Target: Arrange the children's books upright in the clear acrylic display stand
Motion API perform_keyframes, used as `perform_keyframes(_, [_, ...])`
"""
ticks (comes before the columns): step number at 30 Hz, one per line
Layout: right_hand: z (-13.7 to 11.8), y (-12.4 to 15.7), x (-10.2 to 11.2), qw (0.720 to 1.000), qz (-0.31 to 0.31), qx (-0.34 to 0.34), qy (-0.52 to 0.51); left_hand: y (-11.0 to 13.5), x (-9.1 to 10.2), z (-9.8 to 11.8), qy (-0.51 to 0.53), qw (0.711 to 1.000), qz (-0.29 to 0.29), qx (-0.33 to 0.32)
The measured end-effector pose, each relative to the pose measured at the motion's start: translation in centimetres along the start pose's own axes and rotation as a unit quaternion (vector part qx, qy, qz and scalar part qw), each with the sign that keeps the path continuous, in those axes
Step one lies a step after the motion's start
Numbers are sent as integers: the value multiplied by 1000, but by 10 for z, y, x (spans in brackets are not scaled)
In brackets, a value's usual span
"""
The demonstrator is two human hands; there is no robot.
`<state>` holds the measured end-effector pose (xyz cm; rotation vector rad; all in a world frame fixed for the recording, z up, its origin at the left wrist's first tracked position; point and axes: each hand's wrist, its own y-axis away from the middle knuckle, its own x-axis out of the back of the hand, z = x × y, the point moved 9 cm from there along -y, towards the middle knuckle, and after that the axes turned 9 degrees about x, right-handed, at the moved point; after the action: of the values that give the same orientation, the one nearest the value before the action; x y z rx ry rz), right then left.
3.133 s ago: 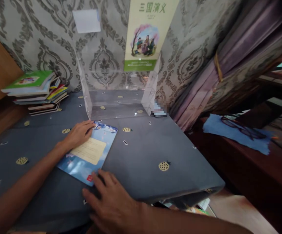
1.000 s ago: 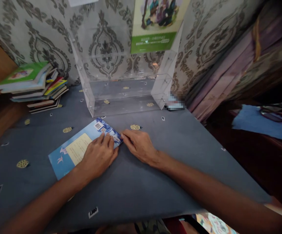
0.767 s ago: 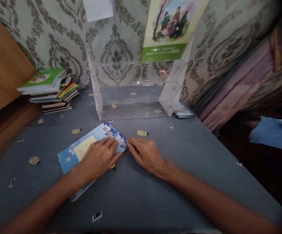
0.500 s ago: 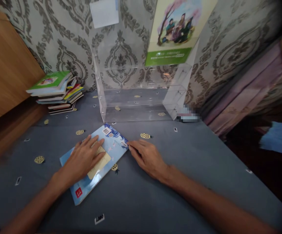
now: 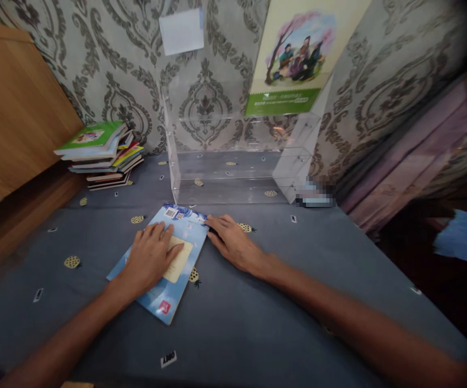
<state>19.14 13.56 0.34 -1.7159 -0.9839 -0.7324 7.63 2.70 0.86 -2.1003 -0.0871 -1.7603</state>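
Note:
A light-blue book [image 5: 196, 233] with a dark-blue patterned strip at its top lies at an angle on the grey cloth. My left hand [image 5: 150, 257] rests flat across its cover, fingers stretched out, hiding part of a cream panel. At the book's upper right corner, my right hand [image 5: 233, 242] has its fingertips closed on the edge; the thumb side is lower and partly hidden. Just beyond the book stands a clear acrylic rack [image 5: 225, 188], with a green-and-cream book [image 5: 277, 102] upright at its upper right.
A stack of books [image 5: 99, 153] sits at the back left beside a wooden cabinet [image 5: 15, 108]. Near the rack's right foot lies a blurred-out object [image 5: 316, 195]. A pale curtain [image 5: 411, 156] hangs at the right, past the cloth's edge. White paper [image 5: 181, 31] shows on the wall.
The blue book has turned counter-clockwise, its lower end swinging right. My right hand has moved slightly up and left with the corner; my left hand stays flat on the cover.

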Motion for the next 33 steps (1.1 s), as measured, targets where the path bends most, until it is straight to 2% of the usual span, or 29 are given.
perform_keyframes(5, [24,-18,-12,1000,-2,14,24,-10,1,-1,2,1000,7,-13])
perform_keyframes(8, [33,-21,-18,1000,-6,8,23,-6,2,1,10,999,-13,-40])
perform_keyframes(11, [36,-20,-21,1000,-10,4,25,13,8,10,59,991,-46,-115])
perform_keyframes(15, [35,-18,-22,999,-16,4,33,50,26,25,145,956,-90,-239])
perform_keyframes(17, [33,-18,-22,999,-25,2,46,64,29,29,156,947,-97,-263])
perform_keyframes(20, [21,-14,-23,997,-32,10,68,70,28,29,148,953,-67,-255])
perform_keyframes(24, [-9,-2,-22,997,-28,47,46,73,32,33,146,954,5,-262])
perform_keyframes(28, [-40,15,-11,997,17,51,-54,75,46,38,155,950,50,-267])
perform_keyframes(33, [-63,35,-1,978,53,-6,-201,73,55,38,178,949,52,-255])
